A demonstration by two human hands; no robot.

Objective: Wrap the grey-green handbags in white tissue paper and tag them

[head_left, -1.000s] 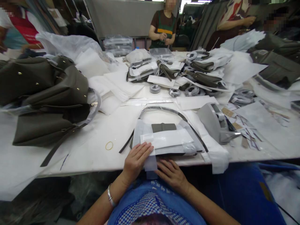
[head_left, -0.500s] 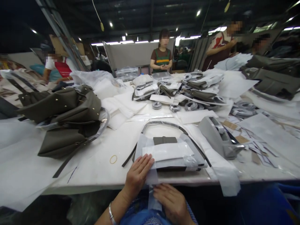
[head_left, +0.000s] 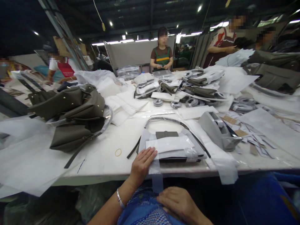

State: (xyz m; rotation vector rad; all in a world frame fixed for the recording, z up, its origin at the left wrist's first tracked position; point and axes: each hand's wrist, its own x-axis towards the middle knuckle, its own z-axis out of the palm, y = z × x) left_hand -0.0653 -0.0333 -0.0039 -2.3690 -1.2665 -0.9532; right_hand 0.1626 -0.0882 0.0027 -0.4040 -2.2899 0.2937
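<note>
A dark olive handbag (head_left: 167, 134) wrapped in white tissue lies at the table's front edge, its strap arching behind it. A folded white paper (head_left: 172, 145) rests on top. My left hand (head_left: 143, 164) is open, laid flat on the bag's left front, over the top of a strip of clear tape (head_left: 157, 181). The strip hangs past the table edge toward my lap. My right hand (head_left: 177, 201) is low over my blue apron, beside the strip's lower end. Its fingers are extended and loosely bent, with nothing visible in them.
A grey tape dispenser (head_left: 217, 131) stands right of the bag, near scattered tags (head_left: 255, 140). More olive bags (head_left: 77, 115) are piled at left. A rubber band (head_left: 118, 152) lies on the table. Wrapped bags and coiled straps (head_left: 192, 102) lie farther back. Co-workers (head_left: 161, 56) are across the table.
My right hand has moved down and slightly right, away from the tape strip, whose lower end now shows. My left hand stays on the bag. The view has shifted slightly.
</note>
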